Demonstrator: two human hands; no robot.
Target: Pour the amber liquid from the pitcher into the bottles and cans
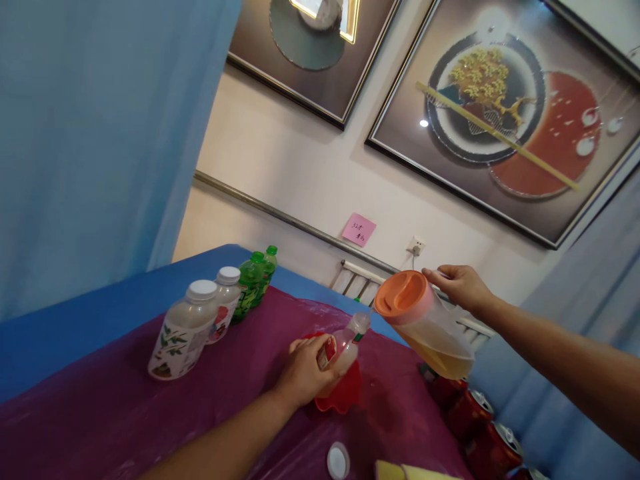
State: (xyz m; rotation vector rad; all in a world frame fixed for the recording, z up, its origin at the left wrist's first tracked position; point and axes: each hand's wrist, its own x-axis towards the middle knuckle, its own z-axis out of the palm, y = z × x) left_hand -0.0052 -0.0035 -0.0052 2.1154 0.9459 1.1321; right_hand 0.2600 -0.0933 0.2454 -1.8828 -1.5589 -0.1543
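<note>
My left hand (306, 373) is wrapped round a small clear plastic bottle (345, 347) with a red label, its open neck leaning to the right. Beneath the bottle lies a red dish (349, 392) with a wavy rim. My right hand (461, 287) grips the handle of a translucent pitcher (435, 333) with an orange lid. The pitcher is tipped toward the bottle, its spout close to the bottle's mouth. Yellowish liquid stands in the lower part of the pitcher. Whether liquid is flowing between them I cannot tell. A loose white cap (339, 460) rests near the front.
Two white-capped bottles (184, 333) and two green bottles (250, 287) stand at the left on a purple cloth (115, 407) over a blue table covering (55, 333). Several red cans (493, 447) line the right edge. A yellow cloth (415, 472) lies at the front.
</note>
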